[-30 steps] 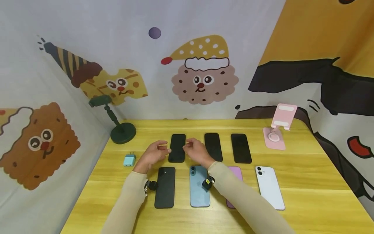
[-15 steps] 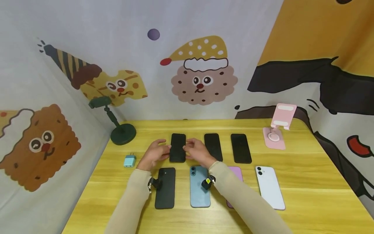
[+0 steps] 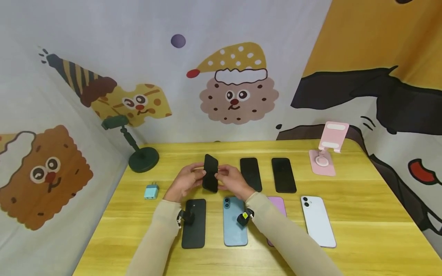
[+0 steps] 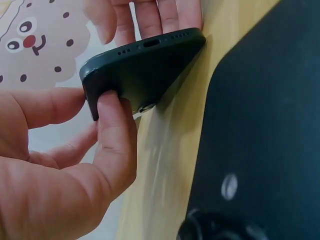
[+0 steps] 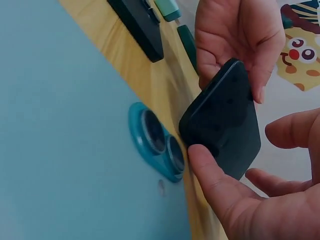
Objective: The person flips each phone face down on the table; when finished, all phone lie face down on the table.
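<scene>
A black phone [image 3: 210, 174] stands tilted over the table, its face dark and glossy. My left hand [image 3: 186, 181] pinches it along its left side. In the left wrist view, the end of this phone [image 4: 145, 55] with its charging port shows, held between the left hand's fingertips [image 4: 112, 110]. My right hand [image 3: 235, 180] is at the opposite side, and in the right wrist view its thumb [image 5: 202, 157] touches the phone's lower edge while another finger [image 5: 285, 131] stays apart. Below, a dark grey phone [image 3: 194, 230] and a blue phone [image 3: 235, 226] lie under the wrists.
Two more black phones [image 3: 251, 172] lie to the right. Nearer lie a purple phone [image 3: 277, 205], partly hidden by my right sleeve, and a white phone [image 3: 318, 222]. A green stand [image 3: 143, 159], a blue charger plug [image 3: 151, 191] and a pink stand [image 3: 333, 136] sit around them.
The black phone lay flat between my hands; now it is tipped up, its left side raised. My left hand has moved right and onto it. The other phones stay where they were.
</scene>
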`<move>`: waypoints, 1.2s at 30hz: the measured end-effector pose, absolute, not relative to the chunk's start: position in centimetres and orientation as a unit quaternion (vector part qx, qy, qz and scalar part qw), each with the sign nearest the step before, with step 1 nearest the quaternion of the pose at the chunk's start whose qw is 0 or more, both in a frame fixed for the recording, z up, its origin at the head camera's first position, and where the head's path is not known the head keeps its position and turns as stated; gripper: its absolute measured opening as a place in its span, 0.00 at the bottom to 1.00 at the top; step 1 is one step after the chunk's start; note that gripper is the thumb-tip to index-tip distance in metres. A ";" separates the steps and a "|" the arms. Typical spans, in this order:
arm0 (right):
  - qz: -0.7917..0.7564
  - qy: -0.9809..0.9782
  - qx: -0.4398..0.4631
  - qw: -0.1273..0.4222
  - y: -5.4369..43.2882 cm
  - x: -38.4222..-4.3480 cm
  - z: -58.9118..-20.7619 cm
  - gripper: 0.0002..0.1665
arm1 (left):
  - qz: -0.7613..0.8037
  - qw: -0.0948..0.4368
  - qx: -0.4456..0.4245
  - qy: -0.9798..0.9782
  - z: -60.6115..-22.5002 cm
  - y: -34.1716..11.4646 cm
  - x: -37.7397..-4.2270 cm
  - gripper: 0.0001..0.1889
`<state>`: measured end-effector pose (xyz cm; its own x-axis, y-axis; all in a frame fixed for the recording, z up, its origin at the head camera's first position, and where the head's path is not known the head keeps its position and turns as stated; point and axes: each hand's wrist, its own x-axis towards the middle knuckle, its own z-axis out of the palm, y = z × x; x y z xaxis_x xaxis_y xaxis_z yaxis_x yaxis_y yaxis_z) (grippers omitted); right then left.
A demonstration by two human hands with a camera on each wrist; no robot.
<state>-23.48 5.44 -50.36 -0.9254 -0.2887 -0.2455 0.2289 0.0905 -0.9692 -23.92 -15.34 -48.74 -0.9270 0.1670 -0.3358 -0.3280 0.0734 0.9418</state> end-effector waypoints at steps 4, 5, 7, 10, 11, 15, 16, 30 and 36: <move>-0.675 0.713 -0.032 0.189 5.3 -23.5 -50.0 0.32 | 0.692 0.180 -0.039 0.698 -48.7 -15.0 -23.8 0.26; -0.673 0.714 -0.035 0.189 5.3 -23.5 -50.0 0.32 | 0.695 0.181 -0.036 0.695 -48.7 -14.9 -23.7 0.25; -0.672 0.715 -0.039 0.189 5.3 -23.4 -49.9 0.33 | 0.703 0.186 -0.033 0.685 -48.7 -14.7 -23.7 0.25; -0.673 0.713 -0.036 0.192 5.3 -23.4 -49.7 0.34 | 0.711 0.197 -0.025 0.675 -48.8 -14.1 -23.7 0.25; -0.674 0.713 -0.035 0.191 5.3 -23.5 -49.6 0.34 | 0.712 0.201 -0.023 0.672 -48.9 -13.9 -23.7 0.25; -0.672 0.716 -0.026 0.187 5.4 -23.6 -49.4 0.34 | 0.707 0.224 -0.014 0.671 -49.1 -13.3 -23.7 0.27; -0.670 0.718 -0.024 0.186 5.4 -23.6 -49.4 0.34 | 0.706 0.229 -0.013 0.670 -49.1 -13.2 -23.7 0.28; -0.678 0.714 0.003 0.174 6.1 -23.8 -49.3 0.34 | 0.673 0.256 0.008 0.694 -49.4 -12.4 -23.8 0.29; -0.692 0.702 0.012 0.167 6.6 -23.6 -49.2 0.33 | 0.665 0.244 0.012 0.706 -49.9 -12.3 -23.8 0.29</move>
